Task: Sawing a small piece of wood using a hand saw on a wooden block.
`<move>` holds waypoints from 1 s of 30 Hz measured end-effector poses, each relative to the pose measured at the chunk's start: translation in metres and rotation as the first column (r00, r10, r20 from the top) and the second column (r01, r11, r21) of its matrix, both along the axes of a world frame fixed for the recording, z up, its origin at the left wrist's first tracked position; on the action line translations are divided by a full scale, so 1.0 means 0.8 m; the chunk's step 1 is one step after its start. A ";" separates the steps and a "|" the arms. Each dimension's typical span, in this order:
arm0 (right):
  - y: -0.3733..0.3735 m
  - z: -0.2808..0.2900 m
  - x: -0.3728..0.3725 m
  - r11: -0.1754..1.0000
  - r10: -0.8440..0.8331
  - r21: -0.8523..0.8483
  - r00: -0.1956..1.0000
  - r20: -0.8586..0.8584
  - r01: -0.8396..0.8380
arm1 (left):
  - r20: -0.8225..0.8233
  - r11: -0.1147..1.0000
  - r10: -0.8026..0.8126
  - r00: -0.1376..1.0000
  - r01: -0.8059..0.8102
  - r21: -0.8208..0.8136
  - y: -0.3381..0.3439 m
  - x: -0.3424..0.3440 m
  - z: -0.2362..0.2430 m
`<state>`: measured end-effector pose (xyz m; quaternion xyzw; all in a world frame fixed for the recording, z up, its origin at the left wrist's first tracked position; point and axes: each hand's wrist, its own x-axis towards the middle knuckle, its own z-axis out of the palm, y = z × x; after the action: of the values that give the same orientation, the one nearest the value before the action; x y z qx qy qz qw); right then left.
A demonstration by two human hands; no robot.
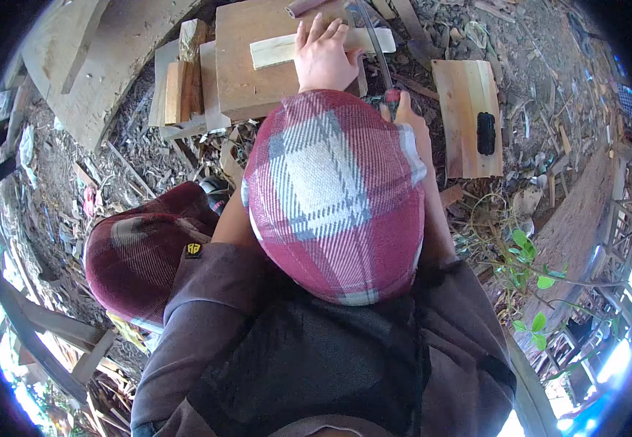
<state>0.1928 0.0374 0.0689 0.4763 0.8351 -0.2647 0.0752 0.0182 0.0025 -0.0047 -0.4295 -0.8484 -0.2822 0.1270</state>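
My left hand (323,58) lies with spread fingers on a pale wooden strip (276,52), pressing it against a brown wooden board (239,91). A saw (378,45) with a thin, slightly curved blade crosses the strip near its right end. My right hand (407,116) is closed around its reddish handle, partly hidden behind my raised knee in plaid cloth (323,175). I cannot tell how deep the blade sits in the wood.
Short wood blocks (178,91) stand left of the board. On the right lies a light plank (469,87) bearing a black oblong thing (486,133). A large wooden sheet (123,51) leans at upper left. Chips litter the ground; a leafy plant (527,247) grows at right.
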 end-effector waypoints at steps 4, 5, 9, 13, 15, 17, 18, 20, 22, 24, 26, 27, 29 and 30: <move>0.021 -0.009 -0.020 0.996 0.045 0.079 0.999 -0.030 -0.042 | 0.007 0.999 0.014 1.000 -0.013 -0.045 0.004 0.003 0.002; 0.020 -0.008 -0.017 0.996 0.044 0.080 0.999 -0.027 -0.042 | 0.011 0.999 0.013 1.000 -0.012 -0.045 0.004 0.005 0.002; -0.004 -0.022 0.027 1.000 -0.001 -0.022 1.000 -0.022 0.001 | 0.030 0.999 0.022 0.999 -0.020 -0.049 -0.001 0.002 0.006; -0.014 -0.012 0.072 0.987 0.025 -0.157 0.991 -0.132 -0.046 | 0.032 0.999 -0.040 0.999 0.040 0.000 0.000 -0.001 0.002; -0.011 -0.009 0.053 0.990 0.038 -0.129 0.993 -0.108 -0.052 | 0.011 0.999 -0.030 0.999 0.030 -0.011 -0.004 -0.004 0.000; -0.003 -0.007 0.012 0.994 0.049 -0.096 0.995 -0.091 -0.058 | -0.018 1.000 -0.022 1.000 0.022 -0.017 -0.006 -0.007 0.000; 0.010 -0.011 -0.007 0.999 0.054 -0.005 0.996 -0.071 -0.054 | -0.003 1.000 -0.027 1.000 0.027 -0.009 -0.001 -0.004 -0.001; 0.029 -0.016 -0.026 0.995 0.048 0.090 0.997 -0.053 -0.043 | 0.033 0.999 -0.036 0.999 0.036 0.006 0.008 0.003 0.000; 0.034 -0.018 -0.035 0.988 0.072 0.140 0.996 -0.044 -0.066 | 0.030 1.000 -0.027 0.999 0.027 0.007 0.008 0.005 0.002; 0.019 -0.013 -0.021 0.993 0.065 0.105 0.997 -0.032 -0.061 | 0.028 1.000 -0.002 1.000 0.002 0.001 0.003 0.002 0.001; 0.001 0.000 0.008 0.995 0.065 0.074 0.998 -0.014 -0.064 | 0.027 1.000 -0.006 1.000 0.006 0.000 -0.001 -0.001 0.001; -0.006 0.010 0.031 0.997 0.057 0.045 0.998 -0.016 -0.056 | 0.033 1.000 -0.005 0.999 0.004 0.005 0.001 0.000 0.003; -0.014 0.009 0.038 0.998 0.066 -0.009 0.998 -0.025 -0.066 | -0.005 1.000 -0.022 1.000 0.022 0.008 -0.007 -0.005 0.001; -0.011 0.016 0.035 0.997 0.055 -0.049 0.997 -0.055 -0.058 | -0.015 1.000 -0.018 1.000 0.018 0.017 -0.004 -0.005 0.002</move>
<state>0.2211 0.0282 0.0815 0.4432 0.8431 -0.2961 0.0721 0.0145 -0.0005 -0.0034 -0.4382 -0.8411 -0.2872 0.1345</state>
